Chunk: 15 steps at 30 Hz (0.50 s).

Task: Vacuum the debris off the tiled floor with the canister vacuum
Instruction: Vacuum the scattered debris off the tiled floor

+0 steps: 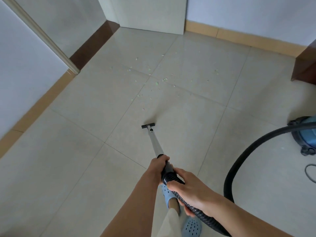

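Debris (154, 79) lies straight ahead of both hands, just past nozzle (148, 125). Wand (154, 144) long axis points at it. Left hand (158, 165) nearer, wraps wand top; right hand (189, 190) clamps hose (201, 214) behind. Canister (306, 134) sits off right (partly cropped).

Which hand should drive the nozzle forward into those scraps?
Probably the left hand: its grip is on the wand, lined up behind the nozzle and short of the debris. The right hand grips the hose and can only follow.
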### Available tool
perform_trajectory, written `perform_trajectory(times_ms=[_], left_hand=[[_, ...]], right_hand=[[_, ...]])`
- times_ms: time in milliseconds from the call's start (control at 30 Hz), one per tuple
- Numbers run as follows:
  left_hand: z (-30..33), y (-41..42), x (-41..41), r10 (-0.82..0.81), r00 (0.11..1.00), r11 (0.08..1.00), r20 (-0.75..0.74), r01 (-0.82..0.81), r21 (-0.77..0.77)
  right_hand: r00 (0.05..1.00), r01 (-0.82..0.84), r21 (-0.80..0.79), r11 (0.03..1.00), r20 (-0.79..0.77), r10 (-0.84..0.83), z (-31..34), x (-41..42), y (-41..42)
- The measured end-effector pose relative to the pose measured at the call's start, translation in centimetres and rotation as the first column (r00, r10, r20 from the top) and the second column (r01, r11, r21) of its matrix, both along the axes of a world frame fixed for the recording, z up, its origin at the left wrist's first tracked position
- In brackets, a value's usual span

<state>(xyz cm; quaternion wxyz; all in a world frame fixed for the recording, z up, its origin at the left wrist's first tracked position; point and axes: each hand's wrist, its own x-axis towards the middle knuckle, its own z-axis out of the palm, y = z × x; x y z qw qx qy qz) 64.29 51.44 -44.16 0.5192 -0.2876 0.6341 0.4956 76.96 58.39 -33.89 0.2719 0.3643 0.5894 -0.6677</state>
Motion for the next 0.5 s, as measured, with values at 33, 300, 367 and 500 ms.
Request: perform_trajectory(times_ms=[33, 300, 367, 500], left_hand=[[-0.2, -0.1, -0.4, 0.014, 1.000, 1.000, 0.004, -0.014, 0.006], [-1.5, 1.4, -6.0, 0.080, 0.997, 0.996, -0.019, -0.079, 0.043], [-1.6, 1.7, -7.7, 0.106, 0.994, 0.993, -0.015, -0.105, 0.055], [-1.6, 2.3, -11.5, 0.194, 0.981, 0.976, 0.015, -0.194, 0.100]], right_hand=[[1.000, -0.005, 0.004, 1.000, -0.009, 0.005, -0.1, -0.4, 0.0], [0.996, -0.039, 0.082, 0.996, -0.073, 0.045, -1.1, -6.4, 1.5], [0.994, -0.073, 0.137, 0.988, -0.067, 0.083, -1.5, -8.2, 1.8], [0.983, -0.160, 0.224, 0.961, -0.048, 0.175, -2.2, -12.1, 2.7]])
